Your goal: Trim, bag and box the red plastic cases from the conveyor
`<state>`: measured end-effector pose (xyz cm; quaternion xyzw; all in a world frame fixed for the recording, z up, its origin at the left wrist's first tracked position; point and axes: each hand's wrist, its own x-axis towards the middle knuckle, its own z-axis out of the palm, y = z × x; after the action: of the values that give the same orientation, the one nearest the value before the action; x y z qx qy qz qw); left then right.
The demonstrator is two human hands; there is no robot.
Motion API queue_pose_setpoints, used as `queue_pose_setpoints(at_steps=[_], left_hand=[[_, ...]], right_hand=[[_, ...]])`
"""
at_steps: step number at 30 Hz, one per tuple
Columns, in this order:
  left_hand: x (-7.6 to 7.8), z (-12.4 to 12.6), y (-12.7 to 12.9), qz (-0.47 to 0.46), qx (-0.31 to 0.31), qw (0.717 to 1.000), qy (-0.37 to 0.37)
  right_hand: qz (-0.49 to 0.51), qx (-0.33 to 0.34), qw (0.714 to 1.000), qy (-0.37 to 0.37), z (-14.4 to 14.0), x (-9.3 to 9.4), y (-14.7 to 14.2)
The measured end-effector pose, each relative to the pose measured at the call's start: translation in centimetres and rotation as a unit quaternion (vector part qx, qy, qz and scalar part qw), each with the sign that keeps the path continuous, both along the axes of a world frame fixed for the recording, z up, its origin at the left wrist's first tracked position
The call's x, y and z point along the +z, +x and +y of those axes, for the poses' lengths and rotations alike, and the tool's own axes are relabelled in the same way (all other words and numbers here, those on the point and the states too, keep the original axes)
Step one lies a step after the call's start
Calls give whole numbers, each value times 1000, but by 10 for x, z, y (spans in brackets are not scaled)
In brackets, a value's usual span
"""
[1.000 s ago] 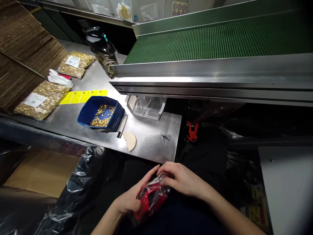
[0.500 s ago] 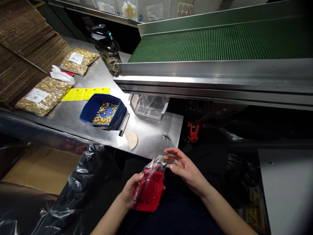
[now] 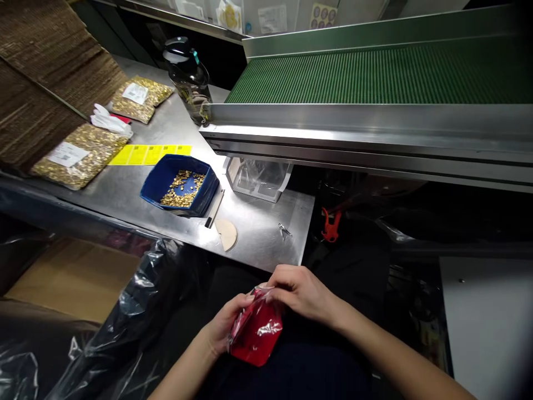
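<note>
A flat red item in a clear plastic bag [image 3: 259, 335] lies over my lap, just off the table's front edge. My left hand [image 3: 227, 322] grips its left side, thumb on top. At the bag's upper end, my right hand [image 3: 296, 289] pinches the clear plastic with bent fingers; the fingertips are partly hidden. On the table beyond are a blue bin [image 3: 179, 186] of small gold pieces, a pale flat disc with a cut-out [image 3: 226, 234] and a small metal clipper-like tool [image 3: 285, 230].
A green ribbed conveyor [image 3: 353, 78] with a metal side rail crosses the upper right. A grey tray of clear bags [image 3: 260, 179] sits beneath it. Bags of gold pieces [image 3: 81, 155], yellow labels [image 3: 150, 155] and a dark bottle [image 3: 189, 83] stand leftward. An orange-red tool [image 3: 331, 225] hangs right.
My right hand has moved left and down onto the bag's upper end, its fingers closing on the plastic. The loose plastic there is now pressed down. The view has shifted slightly.
</note>
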<state>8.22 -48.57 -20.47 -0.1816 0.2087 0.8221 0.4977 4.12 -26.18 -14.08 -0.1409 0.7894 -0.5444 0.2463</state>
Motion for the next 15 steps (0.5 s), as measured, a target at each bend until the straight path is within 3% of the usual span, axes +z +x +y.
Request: queue_pose_setpoints(at_steps=[3,5,7,9,12,14,15], left_hand=[[7,7,-2,62,42,996,-39],[11,11,-2,162,43,982,-86],[12,13,-2,282,26,948,-143],[12,13,0,383,13,902,-201],[15,12,0,491,-20,824,-280],[19,14,-1,511,-45,799,-314],[21,15,-1,500,-46,803,-321]], right_hand=[[-49,-122,991,16,-11,-6,13],[-156,-183,970,-36,-16,-9,20],[-279,-237,921,-131,-20,-12,26],[-374,-291,853,-218,-23,-13,32],[-444,-365,765,-291,-27,-12,40],[-457,-393,734,-313,-27,-10,43],[-454,-392,735,-315,-24,-8,44]])
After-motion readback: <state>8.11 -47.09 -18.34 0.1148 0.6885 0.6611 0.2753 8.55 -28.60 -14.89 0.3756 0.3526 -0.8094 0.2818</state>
